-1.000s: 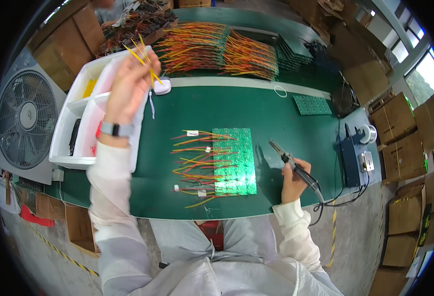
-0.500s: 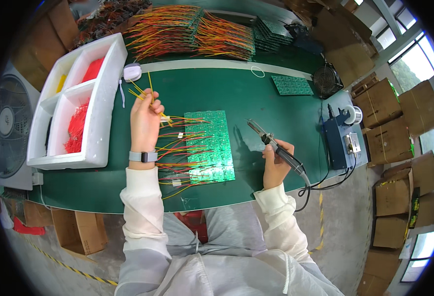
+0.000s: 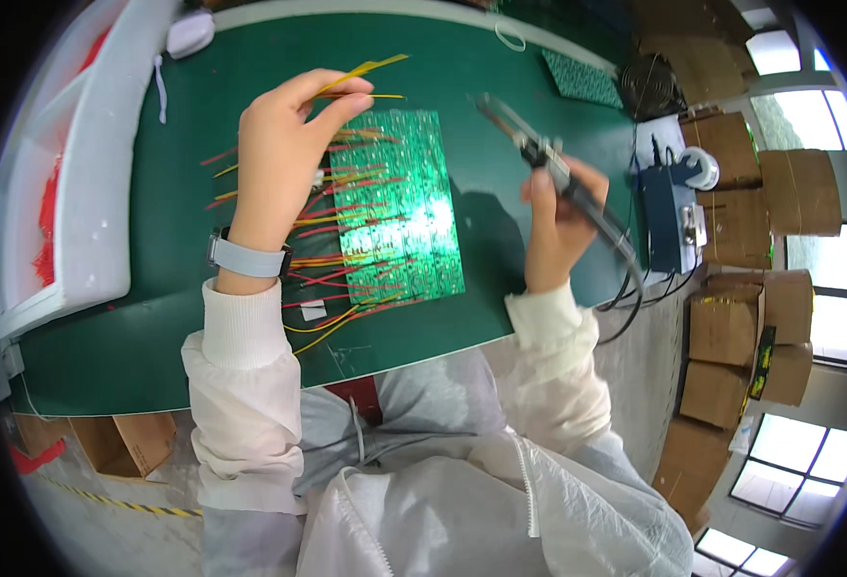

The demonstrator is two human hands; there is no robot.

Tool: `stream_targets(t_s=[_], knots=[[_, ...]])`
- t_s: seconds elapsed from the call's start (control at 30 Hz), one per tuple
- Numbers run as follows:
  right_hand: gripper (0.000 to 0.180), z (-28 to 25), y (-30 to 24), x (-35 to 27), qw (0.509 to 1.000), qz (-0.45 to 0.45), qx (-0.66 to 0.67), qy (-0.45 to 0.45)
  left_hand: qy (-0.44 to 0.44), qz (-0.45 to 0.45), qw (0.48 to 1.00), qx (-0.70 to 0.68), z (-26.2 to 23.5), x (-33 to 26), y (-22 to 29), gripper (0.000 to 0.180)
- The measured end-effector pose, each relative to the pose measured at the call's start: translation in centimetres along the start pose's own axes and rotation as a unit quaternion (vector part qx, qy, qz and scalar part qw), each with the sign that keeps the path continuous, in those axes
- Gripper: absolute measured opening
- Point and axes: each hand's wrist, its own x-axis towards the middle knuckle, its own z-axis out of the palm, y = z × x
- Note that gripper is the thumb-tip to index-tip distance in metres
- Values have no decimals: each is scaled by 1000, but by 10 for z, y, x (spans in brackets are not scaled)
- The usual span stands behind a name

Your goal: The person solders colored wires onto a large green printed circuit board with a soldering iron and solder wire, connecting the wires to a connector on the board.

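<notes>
Yellow wires (image 3: pixel 377 66) are pinched between the thumb and fingers of my left hand (image 3: pixel 293 125), their ends pointing right, above the far left corner of a green circuit board panel (image 3: pixel 404 212). Red and yellow wires (image 3: pixel 346 207) lie across the panel's left side and stick out beyond its edge. My right hand (image 3: pixel 563 216) grips a soldering iron (image 3: pixel 563 178) to the right of the panel. The iron's tip end points up and left, apart from the panel, and is somewhat blurred. A cable trails from its back end.
A white foam box (image 3: pixel 91 192) with red wires stands at the left. On the right are a blue soldering station (image 3: pixel 667 216), a solder spool (image 3: pixel 700 168) and a small fan (image 3: pixel 651 88). Another green board (image 3: pixel 582 79) lies at the far right, a white case (image 3: pixel 190 35) far left.
The view has shifted closer to the panel. My left hand has turned, bringing the yellow wires from pointing up-left to pointing right, near the panel's far edge. The iron stays in my right hand.
</notes>
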Motion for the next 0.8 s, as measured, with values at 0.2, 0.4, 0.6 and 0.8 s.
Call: stream_targets(t_s=[0.2, 0.4, 0.6, 0.8], knots=[[31, 15, 18, 16, 1000, 8, -1, 0, -47, 86, 987, 127, 28, -11, -17, 11], [29, 10, 13, 15, 998, 11, 38, 45, -37, 108, 974, 197, 28, -8, -17, 12], [17, 15, 6, 14, 1000, -3, -12, 21, -93, 70, 968, 223, 33, -5, -5, 12], [14, 13, 9, 11, 1000, 8, -18, 24, -91, 49, 975, 195, 38, -7, -8, 11]])
